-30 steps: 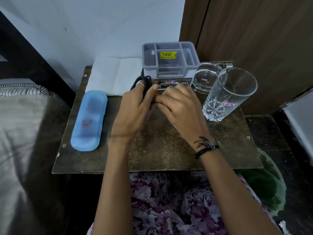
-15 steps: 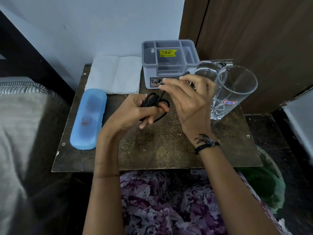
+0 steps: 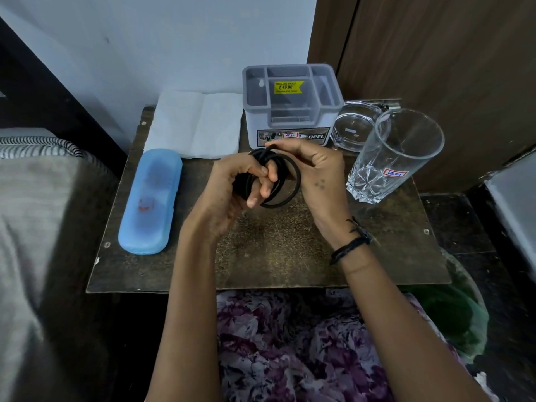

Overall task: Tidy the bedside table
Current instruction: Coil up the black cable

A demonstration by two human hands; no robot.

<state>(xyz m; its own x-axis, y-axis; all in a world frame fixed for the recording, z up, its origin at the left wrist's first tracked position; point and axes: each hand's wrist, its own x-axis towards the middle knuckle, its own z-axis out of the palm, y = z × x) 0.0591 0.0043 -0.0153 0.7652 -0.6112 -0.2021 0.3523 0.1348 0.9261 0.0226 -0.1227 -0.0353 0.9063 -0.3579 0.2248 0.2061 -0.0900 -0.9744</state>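
A black cable [image 3: 293,184] is coiled in loops above the middle of the brown bedside table [image 3: 290,256]. My left hand [image 3: 232,187] grips the bundle with its fingers through the loops. My right hand [image 3: 316,172] pinches the cable's free end at the top of the coil. Behind the hands stands a grey compartment organiser [image 3: 293,103] with a yellow price sticker.
A blue glasses case [image 3: 150,201] lies at the table's left. A white folded paper [image 3: 197,123] sits at the back left. A tall glass tumbler [image 3: 397,155] and a glass bowl [image 3: 355,126] stand at the right. A bed lies left, a wooden door behind.
Both hands pulled the cable away from the organiser's front toward me. The cable now forms wider loops, and my right hand has come down onto the coil.
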